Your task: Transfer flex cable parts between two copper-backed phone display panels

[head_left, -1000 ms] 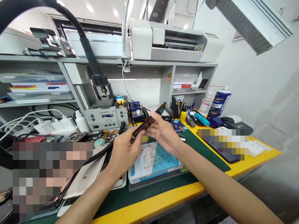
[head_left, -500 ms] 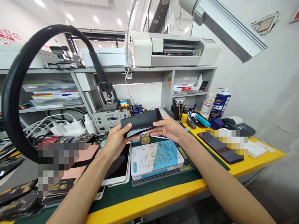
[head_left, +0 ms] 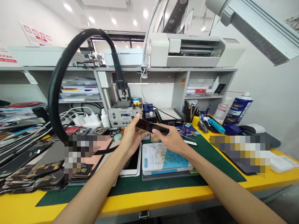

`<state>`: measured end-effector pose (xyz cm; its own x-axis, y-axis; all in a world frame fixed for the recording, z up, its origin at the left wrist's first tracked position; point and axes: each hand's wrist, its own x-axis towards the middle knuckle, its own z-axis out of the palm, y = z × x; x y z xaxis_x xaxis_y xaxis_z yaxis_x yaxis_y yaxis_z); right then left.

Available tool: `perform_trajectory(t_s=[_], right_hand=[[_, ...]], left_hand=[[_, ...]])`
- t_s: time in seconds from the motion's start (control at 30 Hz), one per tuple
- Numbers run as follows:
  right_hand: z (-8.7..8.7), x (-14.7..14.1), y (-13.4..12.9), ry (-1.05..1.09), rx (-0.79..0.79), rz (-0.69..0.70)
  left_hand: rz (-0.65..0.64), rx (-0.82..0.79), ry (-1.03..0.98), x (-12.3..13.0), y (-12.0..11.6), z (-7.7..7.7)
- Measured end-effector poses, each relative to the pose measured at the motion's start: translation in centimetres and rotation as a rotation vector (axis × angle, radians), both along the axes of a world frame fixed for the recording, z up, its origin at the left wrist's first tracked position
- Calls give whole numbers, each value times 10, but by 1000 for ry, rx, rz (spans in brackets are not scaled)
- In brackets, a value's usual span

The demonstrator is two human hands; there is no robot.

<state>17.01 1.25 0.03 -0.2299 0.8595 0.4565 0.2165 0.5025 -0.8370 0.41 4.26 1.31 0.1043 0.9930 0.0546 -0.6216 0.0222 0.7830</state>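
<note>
Two bare hands hold a dark phone (head_left: 150, 125) above the middle of a yellow tabletop (head_left: 130, 199), over the far edge of a white-and-blue box (head_left: 163, 158). The left hand's (head_left: 131, 133) grip pinches the phone near its left end; the right hand's (head_left: 174, 140) grip pinches the other end, thumb on the near side. The phone is tilted and seen almost edge-on, so its screen cannot be made out, and some fingertips are hidden behind it. The left forearm covers part of a white-framed tablet (head_left: 133, 165) lying beside the box on a green mat (head_left: 210, 161). At left, blocky blurring hides part of a heap of phone parts (head_left: 35, 171); similar blurring at right covers much of another dark phone (head_left: 245, 168). A lamp (head_left: 259, 29) is cut off at the upper right
</note>
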Motion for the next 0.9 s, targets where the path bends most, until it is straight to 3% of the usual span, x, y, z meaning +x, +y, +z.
perform_trajectory(t_s=[0.1, 0.17, 0.3, 0.4, 0.47, 0.57, 0.73, 0.9], right_hand=[[-4, -7, -6, -227, 360, 30], [-5, -9, -10, -312, 439, 34], [-1, -9, -19, -438, 245, 73], [3, -11, -25, -444, 47, 160], [4, -15, -27, -389, 25, 158], [3, -23, -31, -344, 126, 18], [-2, -28, -30, -337, 238, -241], [-3, -24, -22, -234, 168, -294]], left_hand=[[4, -110, -99, 2, -2, 2], [55, -140, -121, 3, -3, 2], [188, -72, -145, 4, -7, 1], [240, 161, -144, 7, -14, 1], [222, 314, -151, 9, -19, 2], [151, 407, -112, 8, -22, 4], [61, 228, 32, 5, -19, 7], [-22, 46, -23, 9, -14, 9]])
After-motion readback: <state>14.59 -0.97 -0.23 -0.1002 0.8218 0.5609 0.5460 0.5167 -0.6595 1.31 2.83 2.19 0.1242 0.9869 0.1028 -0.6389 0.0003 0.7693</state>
